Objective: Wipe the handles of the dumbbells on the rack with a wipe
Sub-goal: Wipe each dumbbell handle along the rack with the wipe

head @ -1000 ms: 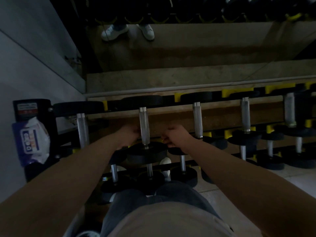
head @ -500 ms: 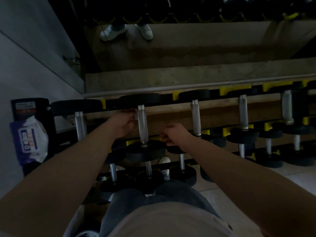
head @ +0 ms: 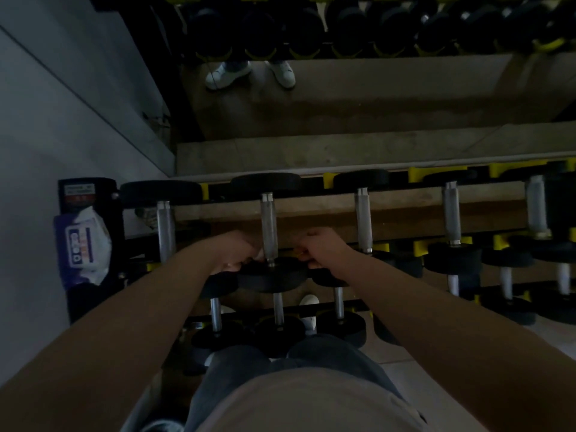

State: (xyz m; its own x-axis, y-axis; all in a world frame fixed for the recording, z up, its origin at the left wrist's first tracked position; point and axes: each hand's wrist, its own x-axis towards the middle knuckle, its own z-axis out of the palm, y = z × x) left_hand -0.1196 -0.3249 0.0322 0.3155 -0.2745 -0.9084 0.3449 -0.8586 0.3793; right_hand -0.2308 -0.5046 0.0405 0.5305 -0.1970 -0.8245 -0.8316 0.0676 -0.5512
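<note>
A rack holds several black dumbbells with silver handles. My left hand is curled against the near end of the second dumbbell's handle, just above its near weight head. A small pale bit of wipe shows between its fingers and the handle. My right hand is curled on the other side of that handle, fingers at the rim of the same weight head. It is too dark to see exactly what it grips.
A purple and white pack of wipes sits at the rack's left end by the grey wall. More dumbbells fill the top row to the right and the lower row. A mirror behind shows white shoes.
My left hand slid along the handle from its far end back to the near end by the weight head. My right hand stayed in place.
</note>
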